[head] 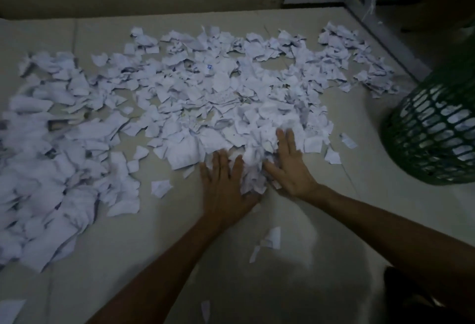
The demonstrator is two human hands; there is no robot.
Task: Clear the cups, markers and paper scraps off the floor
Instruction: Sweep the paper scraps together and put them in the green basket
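Observation:
White torn paper scraps point(180, 97) lie in a wide layer over the pale floor, from the far left to the right side. My left hand point(226, 185) and my right hand point(290, 164) lie flat on the floor, fingers straight, on either side of a small heap of scraps point(253, 167) bunched between them. Both hands touch the heap at its near edge. No cups or markers show in this dim view.
A green lattice basket point(434, 133) with paper inside stands at the right. A grey metal frame leg point(370, 7) runs along the floor at the back right. A few loose scraps point(270, 241) lie near my forearms. A wall closes the back.

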